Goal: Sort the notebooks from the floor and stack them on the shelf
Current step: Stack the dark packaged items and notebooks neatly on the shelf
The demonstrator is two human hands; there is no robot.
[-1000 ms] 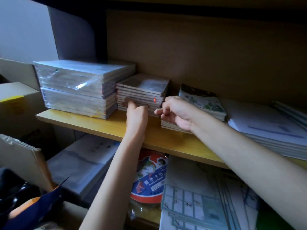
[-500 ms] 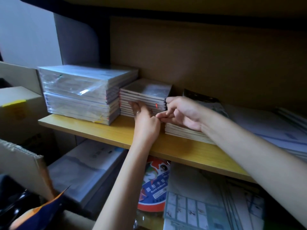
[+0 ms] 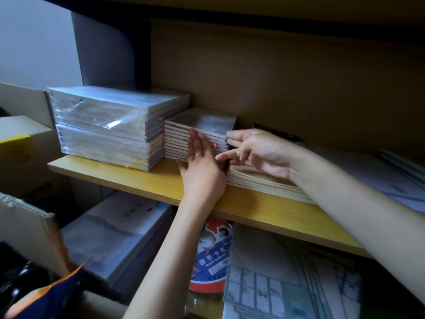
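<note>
Our left grip (image 3: 202,166) lies flat, fingers straight, pressing the notebook stack (image 3: 177,143) just ahead of it on the shelf (image 3: 128,176). Our right grip (image 3: 259,153), fingers loosely spread, touches that stack's near corner.

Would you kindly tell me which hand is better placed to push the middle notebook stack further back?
Probably left: the left hand lies flat against the front of the notebook stack, fingers straight, while the right hand only touches its right end sideways.

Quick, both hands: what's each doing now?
Left hand: open, flat against the notebook stack front.
Right hand: open, fingertips touching the stack's right end.
</note>
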